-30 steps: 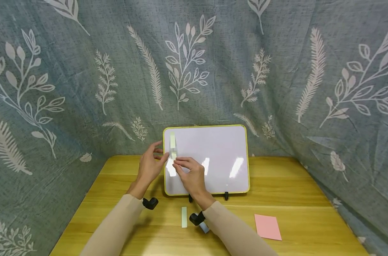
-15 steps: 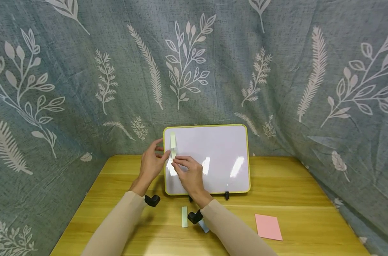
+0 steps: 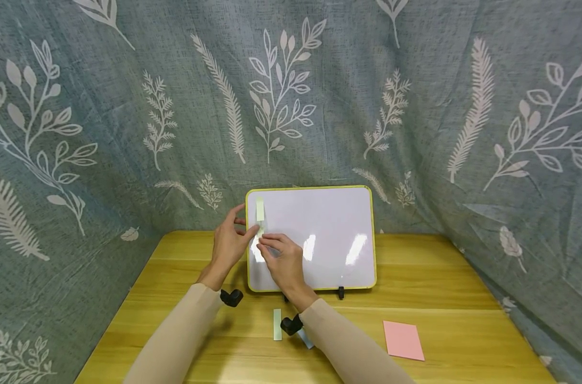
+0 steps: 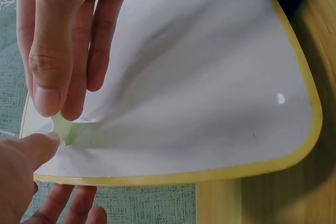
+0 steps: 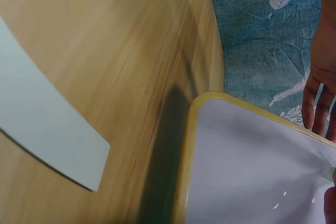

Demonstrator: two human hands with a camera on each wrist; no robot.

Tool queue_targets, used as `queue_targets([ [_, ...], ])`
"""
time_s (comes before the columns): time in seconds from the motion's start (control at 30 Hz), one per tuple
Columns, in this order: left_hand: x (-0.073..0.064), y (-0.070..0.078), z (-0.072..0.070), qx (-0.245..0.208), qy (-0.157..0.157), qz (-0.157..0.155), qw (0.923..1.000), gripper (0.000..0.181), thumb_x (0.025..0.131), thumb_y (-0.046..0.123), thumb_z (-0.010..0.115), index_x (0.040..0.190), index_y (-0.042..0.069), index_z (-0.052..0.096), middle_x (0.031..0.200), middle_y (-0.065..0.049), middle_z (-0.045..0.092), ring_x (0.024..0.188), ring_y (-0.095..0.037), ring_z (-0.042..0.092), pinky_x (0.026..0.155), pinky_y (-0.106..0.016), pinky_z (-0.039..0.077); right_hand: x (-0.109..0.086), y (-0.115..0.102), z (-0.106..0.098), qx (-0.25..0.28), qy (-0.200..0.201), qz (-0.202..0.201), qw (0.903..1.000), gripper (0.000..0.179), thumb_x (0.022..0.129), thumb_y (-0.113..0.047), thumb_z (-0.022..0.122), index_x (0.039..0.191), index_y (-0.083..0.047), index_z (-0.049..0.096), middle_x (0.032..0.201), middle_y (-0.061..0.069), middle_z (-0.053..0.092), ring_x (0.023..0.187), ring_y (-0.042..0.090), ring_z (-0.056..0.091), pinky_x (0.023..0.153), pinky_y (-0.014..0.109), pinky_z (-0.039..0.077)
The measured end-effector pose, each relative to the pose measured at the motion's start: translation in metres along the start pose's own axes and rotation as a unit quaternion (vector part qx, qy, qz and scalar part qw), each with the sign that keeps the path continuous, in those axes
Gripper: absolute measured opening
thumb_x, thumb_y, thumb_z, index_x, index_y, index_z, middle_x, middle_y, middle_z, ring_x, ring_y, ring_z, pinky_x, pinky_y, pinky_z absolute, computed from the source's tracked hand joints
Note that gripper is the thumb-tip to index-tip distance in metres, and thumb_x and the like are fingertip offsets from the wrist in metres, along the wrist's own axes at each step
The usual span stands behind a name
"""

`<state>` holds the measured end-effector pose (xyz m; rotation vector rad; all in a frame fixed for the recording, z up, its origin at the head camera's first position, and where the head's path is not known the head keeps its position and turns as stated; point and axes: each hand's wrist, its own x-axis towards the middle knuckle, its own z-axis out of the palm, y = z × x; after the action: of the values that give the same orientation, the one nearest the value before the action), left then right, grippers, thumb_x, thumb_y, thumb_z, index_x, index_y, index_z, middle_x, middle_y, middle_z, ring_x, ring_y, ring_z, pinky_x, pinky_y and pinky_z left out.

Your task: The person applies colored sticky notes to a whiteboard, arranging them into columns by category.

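Observation:
A whiteboard with a yellow rim stands upright on the table. Near its left edge a pale green paper strip is stuck on. Just below that strip, my right hand pinches a second light green paper strip between thumb and fingers, against the board's face. My left hand reaches round the left rim: its thumb touches this strip from the front while the other fingers sit behind the edge. In the left wrist view the strip looks bent, and the fingertips cover part of it.
Another green strip lies on the wooden table in front of the board, a bluish strip beside it under my right wrist. At the right lies a pink square of paper. Black feet support the board.
My left thumb has slid slightly right, over the lower green strip. My right hand stays pinched at the strip with barely any shift.

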<state>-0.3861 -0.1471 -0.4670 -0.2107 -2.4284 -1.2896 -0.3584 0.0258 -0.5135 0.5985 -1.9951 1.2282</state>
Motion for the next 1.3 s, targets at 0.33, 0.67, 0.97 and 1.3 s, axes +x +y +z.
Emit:
queue_targets([
  [0.33, 0.003, 0.001, 0.003, 0.004, 0.006, -0.012, 0.9999, 0.081, 0.105, 0.024, 0.091, 0.175, 0.017, 0.051, 0.132, -0.023, 0.078, 0.104, -0.041, 0.083, 0.087, -0.056, 0.07, -0.002, -0.003, 0.001, -0.001, 0.003, -0.013, 0.9999, 0.015, 0.098, -0.004, 0.094, 0.112, 0.001, 0.092, 0.117, 0.016, 0.088, 0.109, 0.032, 0.088, 0.096, 0.046, 0.072],
  [0.67, 0.008, 0.0, 0.008, 0.019, 0.018, -0.008, 0.9996, 0.091, 0.101, 0.028, 0.096, 0.178, 0.023, 0.047, 0.124, -0.019, 0.079, 0.098, -0.037, 0.082, 0.081, -0.051, 0.067, -0.002, 0.0, 0.002, -0.005, -0.001, -0.017, 0.9998, 0.015, 0.095, 0.0, 0.095, 0.11, 0.002, 0.092, 0.116, 0.016, 0.088, 0.109, 0.033, 0.088, 0.097, 0.047, 0.072],
  [0.97, 0.011, -0.001, 0.01, 0.026, 0.024, 0.018, 0.9992, 0.105, 0.098, 0.03, 0.099, 0.184, 0.034, 0.038, 0.117, -0.02, 0.076, 0.086, -0.034, 0.077, 0.065, -0.037, 0.055, -0.003, 0.002, 0.004, -0.025, -0.012, -0.018, 0.9995, 0.016, 0.093, 0.001, 0.096, 0.109, 0.001, 0.092, 0.115, 0.015, 0.088, 0.109, 0.032, 0.088, 0.096, 0.045, 0.072],
  [1.3, 0.013, 0.003, 0.009, 0.047, 0.026, 0.018, 0.9984, 0.102, 0.097, 0.033, 0.099, 0.182, 0.037, 0.042, 0.111, -0.019, 0.077, 0.082, -0.034, 0.074, 0.061, -0.036, 0.048, -0.003, 0.003, 0.002, -0.027, -0.022, -0.014, 0.9993, 0.014, 0.094, -0.001, 0.096, 0.108, 0.001, 0.092, 0.116, 0.014, 0.088, 0.109, 0.033, 0.088, 0.095, 0.045, 0.072],
])
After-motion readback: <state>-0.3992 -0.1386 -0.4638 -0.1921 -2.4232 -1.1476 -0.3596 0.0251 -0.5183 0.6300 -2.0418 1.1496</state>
